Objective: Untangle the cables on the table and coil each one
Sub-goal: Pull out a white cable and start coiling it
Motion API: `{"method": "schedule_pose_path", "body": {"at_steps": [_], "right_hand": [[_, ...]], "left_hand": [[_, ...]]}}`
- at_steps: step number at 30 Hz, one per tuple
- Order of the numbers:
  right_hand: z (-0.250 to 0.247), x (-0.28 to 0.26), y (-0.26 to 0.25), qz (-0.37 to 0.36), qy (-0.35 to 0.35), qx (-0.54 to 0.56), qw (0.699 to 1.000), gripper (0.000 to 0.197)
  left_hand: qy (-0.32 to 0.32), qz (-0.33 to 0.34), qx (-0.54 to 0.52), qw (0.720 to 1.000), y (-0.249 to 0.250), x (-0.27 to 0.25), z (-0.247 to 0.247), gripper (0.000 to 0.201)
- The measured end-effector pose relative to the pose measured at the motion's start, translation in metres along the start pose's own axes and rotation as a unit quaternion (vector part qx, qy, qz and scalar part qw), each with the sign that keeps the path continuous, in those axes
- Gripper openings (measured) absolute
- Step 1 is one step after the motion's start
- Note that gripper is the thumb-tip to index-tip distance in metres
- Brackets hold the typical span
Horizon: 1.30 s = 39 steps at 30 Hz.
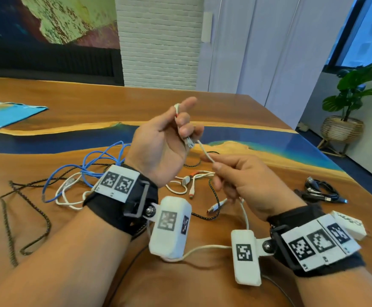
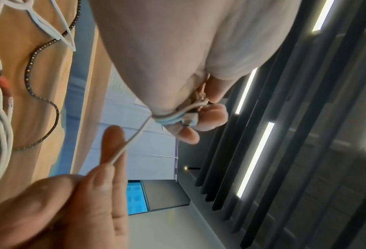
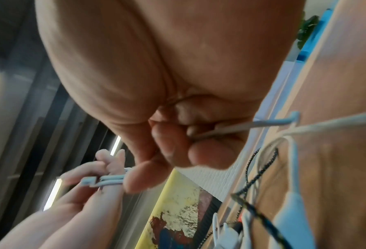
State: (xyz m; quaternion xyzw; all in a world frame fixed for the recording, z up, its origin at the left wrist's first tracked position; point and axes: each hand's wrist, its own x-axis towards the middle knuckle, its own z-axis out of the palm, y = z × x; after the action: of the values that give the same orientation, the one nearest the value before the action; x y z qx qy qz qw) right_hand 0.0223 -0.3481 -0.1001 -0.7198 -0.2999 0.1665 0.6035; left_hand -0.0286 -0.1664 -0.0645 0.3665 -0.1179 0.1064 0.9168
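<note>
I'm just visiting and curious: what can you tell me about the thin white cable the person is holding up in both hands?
The white cable is thin, smooth and looks plastic-coated. The left hand holds a few turns of it wound round its fingers, with a small white plug sticking out by the fingertips. From there a short, fairly taut stretch runs down to the right hand, which pinches it. Below that hand it hangs toward the wooden table.

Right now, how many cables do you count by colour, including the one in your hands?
Blue cable: 1
White cables: at least 2, one held, one loose
Black speckled braided cable: at least 1
Black bundle, far right: 1
Total: at least 5; the tangle may hide more.
</note>
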Motion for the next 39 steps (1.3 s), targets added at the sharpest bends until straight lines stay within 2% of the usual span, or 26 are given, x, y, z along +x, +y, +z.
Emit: {"method": "schedule_pose_path", "body": {"at_steps": [3,5,7,10,12,14,16,18,19,23,25,27,30,34,39], "right_hand": [[0.007,-0.003,0.000,0.005,-0.050,-0.017,0.999,0.023],[0.009,-0.005,-0.001,0.000,-0.067,-0.033,0.997,0.023],[0.010,-0.006,-0.002,-0.017,-0.074,-0.044,0.996,0.026],[0.006,-0.007,-0.006,-0.062,-0.038,-0.024,0.997,0.026],[0.000,-0.006,-0.008,-0.091,0.021,0.014,0.996,0.023],[-0.009,-0.004,-0.010,-0.101,0.081,0.063,0.990,0.022],[-0.015,-0.003,-0.010,-0.094,0.120,0.094,0.984,0.027],[-0.015,-0.002,-0.008,-0.090,0.148,0.107,0.979,0.027],[-0.014,0.000,-0.007,-0.091,0.157,0.112,0.977,0.025],[-0.013,0.005,0.001,-0.075,0.151,0.152,0.974,0.023],[-0.016,0.004,0.004,-0.030,0.118,0.144,0.982,0.024],[-0.017,0.003,0.008,0.025,0.088,0.084,0.992,0.015],[-0.015,0.007,0.015,0.065,0.134,0.001,0.989,0.013],[-0.019,0.010,0.011,0.015,0.241,0.081,0.967,0.009],[-0.023,0.006,0.004,-0.067,0.286,-0.013,0.956,0.040]], "left_hand": [[0.083,0.062,0.085,0.991,-0.006,0.006,-0.004,0.037],[0.101,0.070,0.179,0.976,-0.010,0.006,-0.006,0.030],[0.099,0.066,0.305,0.945,-0.015,0.004,-0.005,0.024],[0.066,0.007,0.483,0.873,-0.017,-0.001,-0.006,0.024],[0.023,-0.064,0.528,0.846,-0.016,-0.004,-0.007,0.025],[-0.026,-0.127,0.512,0.849,-0.013,-0.007,-0.005,0.032],[-0.064,-0.162,0.490,0.854,-0.010,-0.011,-0.001,0.048],[-0.091,-0.178,0.448,0.872,-0.009,-0.013,0.002,0.056],[-0.097,-0.178,0.417,0.886,-0.008,-0.014,0.003,0.054],[-0.074,-0.147,0.264,0.950,-0.002,-0.013,0.001,0.039],[-0.043,-0.128,0.183,0.974,0.005,-0.010,0.000,0.041],[-0.021,-0.102,0.124,0.987,0.012,-0.007,-0.001,0.042],[-0.009,-0.076,0.094,0.993,0.018,-0.005,-0.005,0.042],[0.006,-0.081,0.111,0.991,0.016,-0.004,-0.007,0.042],[0.035,-0.107,0.183,0.977,0.007,-0.003,-0.006,0.046]]}}
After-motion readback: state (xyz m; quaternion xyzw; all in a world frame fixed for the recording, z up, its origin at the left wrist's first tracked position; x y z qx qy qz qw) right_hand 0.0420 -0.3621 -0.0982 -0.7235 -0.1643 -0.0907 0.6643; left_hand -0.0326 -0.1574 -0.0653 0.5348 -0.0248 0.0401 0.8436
